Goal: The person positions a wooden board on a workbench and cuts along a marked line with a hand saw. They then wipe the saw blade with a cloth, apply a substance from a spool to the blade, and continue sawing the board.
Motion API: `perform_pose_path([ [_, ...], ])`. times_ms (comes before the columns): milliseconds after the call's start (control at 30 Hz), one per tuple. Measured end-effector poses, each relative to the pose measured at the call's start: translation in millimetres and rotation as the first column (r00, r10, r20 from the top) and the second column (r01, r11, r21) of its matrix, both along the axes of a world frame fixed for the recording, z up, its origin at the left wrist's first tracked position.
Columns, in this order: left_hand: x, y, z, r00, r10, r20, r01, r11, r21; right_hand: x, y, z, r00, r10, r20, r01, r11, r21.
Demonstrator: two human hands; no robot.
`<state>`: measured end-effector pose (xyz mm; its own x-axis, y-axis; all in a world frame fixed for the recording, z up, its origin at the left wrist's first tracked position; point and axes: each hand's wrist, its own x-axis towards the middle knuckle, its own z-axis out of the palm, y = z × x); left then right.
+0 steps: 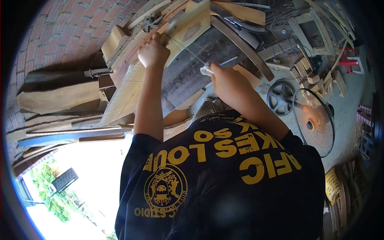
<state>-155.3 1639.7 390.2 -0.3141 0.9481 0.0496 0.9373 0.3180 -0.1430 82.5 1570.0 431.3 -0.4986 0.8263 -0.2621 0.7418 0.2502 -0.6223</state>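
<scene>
A thin dark line (186, 49) runs taut between my two hands, slanting across a pale wooden board (126, 91). My left hand (153, 52) is closed at the line's upper end, beside the board's edge, with its fingertips partly hidden. Closer to my body, my right hand (226, 76) is closed around a small white object (206, 70) at the line's other end; I cannot make out its exact kind. The board has a darker patch (191, 33) near its far end and lies over a dark work surface (196, 66).
A curved wooden piece (242, 46) and a metal tool (246, 25) lie beyond the work surface. Stacked planks (60, 98) line the brick wall (60, 34) at left. A standing fan (314, 122), a black wheel (279, 98) and wood offcuts (314, 80) are at right.
</scene>
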Motion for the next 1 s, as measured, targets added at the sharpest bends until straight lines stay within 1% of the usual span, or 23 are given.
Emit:
perform_pose_path([
  [67, 7, -7, 1, 1.0, 0.014, 0.008, -0.014, 1.0, 0.004, 4, -5, 6, 0.999, 0.026, 0.025, -0.026, 1.0, 0.002],
  [133, 10, -8, 3, 0.999, 0.018, 0.039, -0.016, 0.999, -0.047, 5, -9, 10, 0.997, 0.055, 0.05, -0.055, 0.998, -0.005],
  [200, 10, -10, 6, 0.998, 0.027, 0.058, -0.024, 0.999, -0.046, 6, -10, 14, 1.0, 0.005, 0.022, -0.005, 1.0, 0.008],
  [267, 11, -11, 6, 0.994, 0.025, 0.103, -0.02, 0.998, -0.051, 6, -11, 17, 0.999, 0.031, 0.044, -0.031, 1.0, 0.001],
  [300, 11, -12, 0, 0.998, -0.006, 0.065, 0.006, 1.0, 0.001, 8, -12, 16, 0.998, 0.038, 0.053, -0.039, 0.999, 0.019],
  [367, 13, -15, -1, 0.997, -0.006, 0.078, 0.005, 1.0, 0.019, 11, -13, 14, 0.995, 0.063, 0.079, -0.066, 0.997, 0.039],
  [400, 14, -17, -2, 0.996, -0.025, 0.081, 0.022, 0.999, 0.03, 14, -14, 13, 0.995, 0.078, 0.058, -0.083, 0.992, 0.09],
  [433, 18, -18, 2, 0.995, -0.005, 0.096, 0.006, 1.0, -0.01, 15, -15, 13, 0.995, 0.094, 0.037, -0.098, 0.985, 0.141],
  [467, 18, -20, -1, 0.994, 0.008, 0.112, -0.007, 1.0, -0.005, 15, -18, 17, 0.993, 0.107, 0.054, -0.114, 0.983, 0.143],
  [533, 18, -20, -6, 0.997, -0.029, 0.07, 0.026, 0.999, 0.036, 12, -22, 29, 0.987, 0.056, 0.15, -0.075, 0.989, 0.129],
  [567, 18, -20, -9, 0.996, -0.019, 0.086, 0.016, 0.999, 0.045, 13, -23, 30, 0.984, 0.064, 0.166, -0.087, 0.987, 0.136],
  [633, 20, -22, -15, 0.996, -0.063, 0.062, 0.058, 0.995, 0.087, 14, -27, 31, 0.993, 0.054, 0.103, -0.068, 0.989, 0.135],
  [667, 21, -23, -17, 0.996, -0.05, 0.074, 0.043, 0.995, 0.094, 16, -28, 33, 0.991, 0.066, 0.116, -0.083, 0.987, 0.14],
  [733, 25, -27, -22, 0.992, -0.099, 0.075, 0.089, 0.988, 0.126, 20, -32, 37, 0.989, 0.056, 0.136, -0.073, 0.99, 0.123],
  [800, 28, -34, -30, 0.995, -0.078, 0.065, 0.067, 0.985, 0.159, 22, -38, 40, 0.982, 0.074, 0.171, -0.092, 0.991, 0.098],
  [867, 32, -42, -34, 0.991, -0.126, 0.038, 0.116, 0.975, 0.19, 22, -44, 42, 0.977, 0.073, 0.202, -0.088, 0.994, 0.07],
  [1000, 33, -44, -34, 0.991, -0.116, 0.062, 0.103, 0.978, 0.182, 19, -52, 44, 0.968, 0.046, 0.249, -0.054, 0.998, 0.025],
])
